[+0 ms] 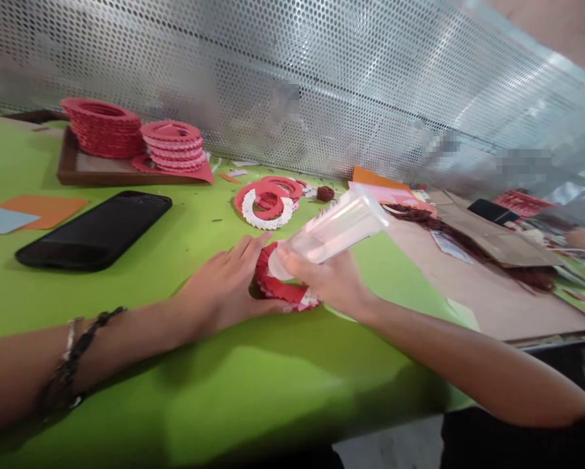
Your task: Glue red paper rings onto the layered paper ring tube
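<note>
Red ring, head view: lay in the middle part of the surface, set in from the near edge, seemingly for reach by both hands.
Left hand: pinched the ring across its left side, fingers at the far rim, thumb at the near rim, probably to prevent sliding.
Right hand: wrapped its grip round the bottle, thumb near the lower end, likely for control of the tilt.
Bottle: leaned over the ring, upper end toward the far right; contact below could not be told.
Loose rings: lay overlapping beyond the hands, toward the far edge, perhaps for closeness.
Tray: stood at the far edge, left, apparently to contain ring stacks.
Phone: lay toward the left edge, apart from both hands.
</note>
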`<act>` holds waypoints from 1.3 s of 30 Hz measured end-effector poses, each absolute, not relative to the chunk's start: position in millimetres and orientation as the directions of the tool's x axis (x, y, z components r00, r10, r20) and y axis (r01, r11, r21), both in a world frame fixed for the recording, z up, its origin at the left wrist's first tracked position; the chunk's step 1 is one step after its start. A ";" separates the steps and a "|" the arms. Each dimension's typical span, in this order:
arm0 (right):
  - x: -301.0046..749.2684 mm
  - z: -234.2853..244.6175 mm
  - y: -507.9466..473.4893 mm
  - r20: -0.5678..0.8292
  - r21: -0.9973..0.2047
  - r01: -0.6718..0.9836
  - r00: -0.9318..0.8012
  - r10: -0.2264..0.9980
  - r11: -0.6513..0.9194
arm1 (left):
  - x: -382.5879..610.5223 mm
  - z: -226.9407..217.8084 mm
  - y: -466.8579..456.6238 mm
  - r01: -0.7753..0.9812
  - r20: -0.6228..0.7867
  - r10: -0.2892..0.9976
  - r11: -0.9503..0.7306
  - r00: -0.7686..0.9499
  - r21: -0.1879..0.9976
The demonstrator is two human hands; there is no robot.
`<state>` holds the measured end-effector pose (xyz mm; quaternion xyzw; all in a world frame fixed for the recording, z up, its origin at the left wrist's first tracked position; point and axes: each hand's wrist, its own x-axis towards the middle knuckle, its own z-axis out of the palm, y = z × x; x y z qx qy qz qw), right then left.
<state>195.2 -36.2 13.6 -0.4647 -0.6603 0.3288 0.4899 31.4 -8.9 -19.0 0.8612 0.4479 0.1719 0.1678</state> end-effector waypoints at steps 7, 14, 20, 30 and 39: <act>204.9 14.0 -45.0 0.319 -0.897 0.288 -0.102 0.942 0.335 | 29.7 -17.9 -10.4 0.716 0.137 0.826 -0.546 0.547 0.435; 214.4 19.0 -51.7 0.340 -0.877 0.299 -0.167 0.925 0.376 | 29.2 -18.7 -8.8 0.700 0.145 0.827 -0.542 0.544 0.465; 229.6 23.0 -54.4 0.367 -0.836 0.371 -0.171 0.914 0.405 | 29.8 -19.4 -6.8 0.679 0.174 0.838 -0.526 0.517 0.512; 221.3 20.2 -51.1 0.400 -0.834 0.354 -0.139 0.906 0.423 | 29.3 -20.9 -7.2 0.705 0.169 0.841 -0.527 0.514 0.475; 230.1 22.6 -58.2 0.398 -0.810 0.399 -0.164 0.903 0.430 | 28.9 -21.7 -6.4 0.736 0.135 0.846 -0.518 0.515 0.436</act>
